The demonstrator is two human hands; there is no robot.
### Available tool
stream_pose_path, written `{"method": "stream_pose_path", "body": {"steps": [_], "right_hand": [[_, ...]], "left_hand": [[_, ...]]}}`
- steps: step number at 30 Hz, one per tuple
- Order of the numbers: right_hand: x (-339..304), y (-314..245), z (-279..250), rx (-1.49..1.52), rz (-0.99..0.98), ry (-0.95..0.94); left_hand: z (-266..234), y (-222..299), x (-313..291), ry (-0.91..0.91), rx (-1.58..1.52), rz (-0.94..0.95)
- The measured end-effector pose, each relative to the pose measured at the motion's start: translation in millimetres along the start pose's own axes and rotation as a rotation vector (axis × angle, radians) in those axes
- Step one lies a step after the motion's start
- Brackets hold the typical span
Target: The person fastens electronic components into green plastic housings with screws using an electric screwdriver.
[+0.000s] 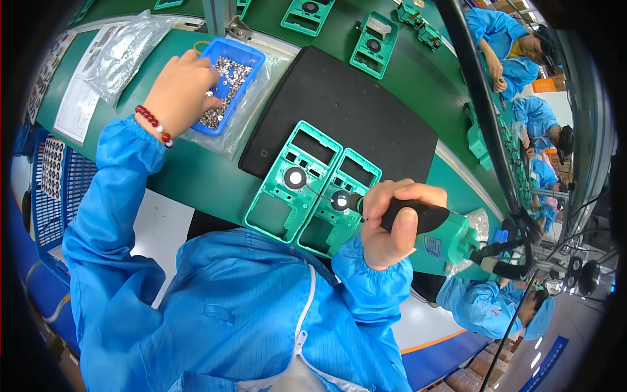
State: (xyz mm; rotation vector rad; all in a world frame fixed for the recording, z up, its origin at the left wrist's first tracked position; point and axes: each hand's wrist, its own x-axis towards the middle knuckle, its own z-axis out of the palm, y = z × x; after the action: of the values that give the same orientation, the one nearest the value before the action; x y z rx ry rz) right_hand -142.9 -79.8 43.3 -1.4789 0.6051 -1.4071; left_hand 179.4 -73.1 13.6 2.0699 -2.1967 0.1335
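Note:
My left hand [179, 91] reaches over a blue bin [252, 60] of small silver screws [230, 81]. Its fingers are curled, with a gap between thumb and forefinger; nothing clearly shows between them. A red-and-white bead bracelet is on that wrist. In my right hand [398, 225] is an electric screwdriver [434, 228] with a black grip and green body. The fingers wrap its grip; its tip is hidden. Beside that hand lie two green plastic housing halves [287, 196], open side up. Each carries a round black-and-white part [295, 178], and a thin wire links the two.
The halves overlap a black mat [346, 108]. Clear plastic bags [127, 55] and a paper sheet [78, 108] lie at left, above a blue basket [78, 183]. More green housings [374, 46] line the far side. A dark pole [480, 98] slants down at right; co-workers [503, 39] sit beyond.

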Motion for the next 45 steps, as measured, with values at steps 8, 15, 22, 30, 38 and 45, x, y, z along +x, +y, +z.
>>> {"method": "stream_pose_path", "body": {"steps": [8, 15, 22, 30, 38, 45], "right_hand": [[1.6, 4.8, 10.1, -0.029, 0.082, 0.018], [3.7, 9.1, 11.5, -0.006, 0.111, -0.021], [1.9, 15.0, 12.5, -0.108, 0.085, -0.047], [8.2, 19.3, 8.8, -0.068, 0.114, -0.131], [3.3, 15.1, 6.7, 0.002, 0.061, -0.101], [9.8, 4.3, 12.5, -0.004, 0.069, -0.078]], "left_hand": [[24.0, 2.5, 0.7, 0.024, -0.053, -0.023], [20.3, 6.4, -1.2, 0.09, -0.076, -0.009], [24.2, 4.2, 5.4, -0.054, -0.063, -0.028], [31.1, 1.9, 7.5, 0.185, -0.149, 0.034], [19.5, -0.2, 2.5, 0.193, -0.487, -0.103], [-21.5, 90.1, -36.9, 0.241, -0.892, 0.164]]}}
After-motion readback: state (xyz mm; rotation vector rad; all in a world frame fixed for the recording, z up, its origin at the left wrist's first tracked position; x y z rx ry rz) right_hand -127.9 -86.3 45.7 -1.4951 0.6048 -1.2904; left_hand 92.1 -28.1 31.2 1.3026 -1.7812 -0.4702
